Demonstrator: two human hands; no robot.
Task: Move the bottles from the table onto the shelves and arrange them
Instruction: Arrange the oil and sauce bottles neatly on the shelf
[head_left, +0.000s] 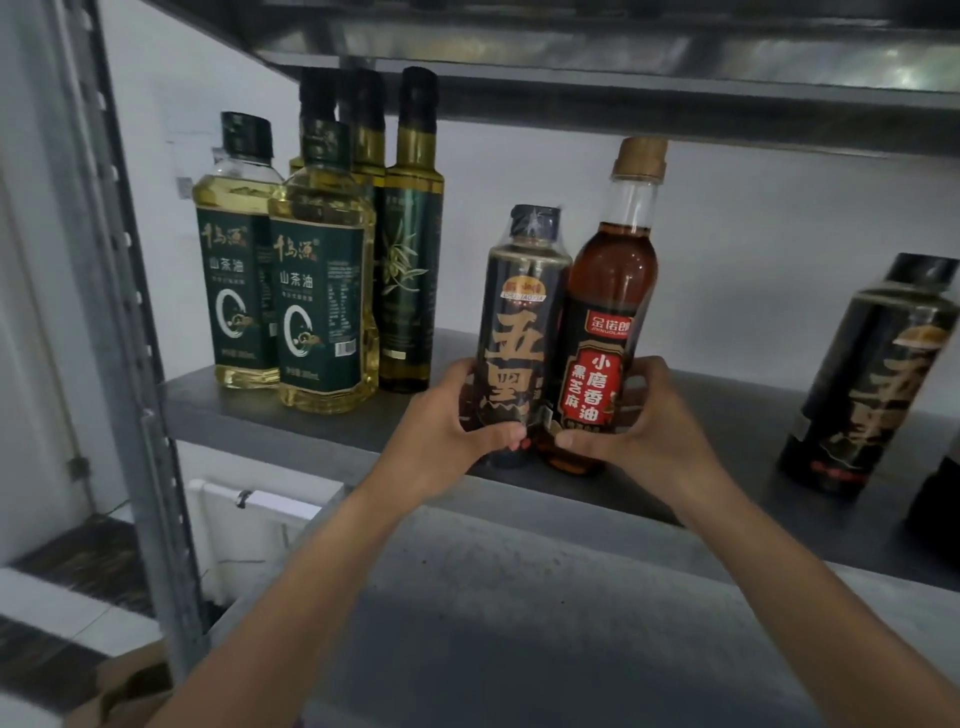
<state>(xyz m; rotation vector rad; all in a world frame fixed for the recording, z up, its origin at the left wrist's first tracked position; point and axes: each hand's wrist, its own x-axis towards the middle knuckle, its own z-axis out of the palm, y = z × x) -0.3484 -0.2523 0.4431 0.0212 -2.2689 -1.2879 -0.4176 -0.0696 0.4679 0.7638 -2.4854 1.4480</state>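
Bottles in hand: two, held upright, side by side and touching.

- Left hand (441, 431) grips the dark bottle (519, 332) (black label, gold characters, dark cap). Its fingers (462, 371) are curled round the lower body, with the thumb across the front.
- Right hand (654, 431) grips the sesame oil bottle (613, 291) (amber oil, red and black label, tan cap). Its fingers (652, 366) are wrapped round the lower part, with the thumb on the front near the base.
- The thumbs nearly meet where the two bottles touch.
- Position: both bases are at the front edge of the grey shelf (311, 421), about mid-width. I cannot tell whether they rest on it or are held just above it.

Already on the same shelf:
- Left end: two squat camellia oil bottles (322, 291) stand side by side (yellow oil, green labels). The nearer one overlaps the farther.
- Behind and just right of them are tall olive oil bottles (410, 234) with dark caps, packed close together. Their exact number is unclear.
- Right end: a second dark bottle (872, 374) with the same label style. It stands well apart from the held pair and appears tilted by the wide-angle lens.

Surroundings:
- An upper shelf (623, 78) runs overhead, and the tan cap is close beneath it.
- A perforated metal upright (130, 364) stands at the left.
- A cardboard box (130, 675) sits at the lower left.
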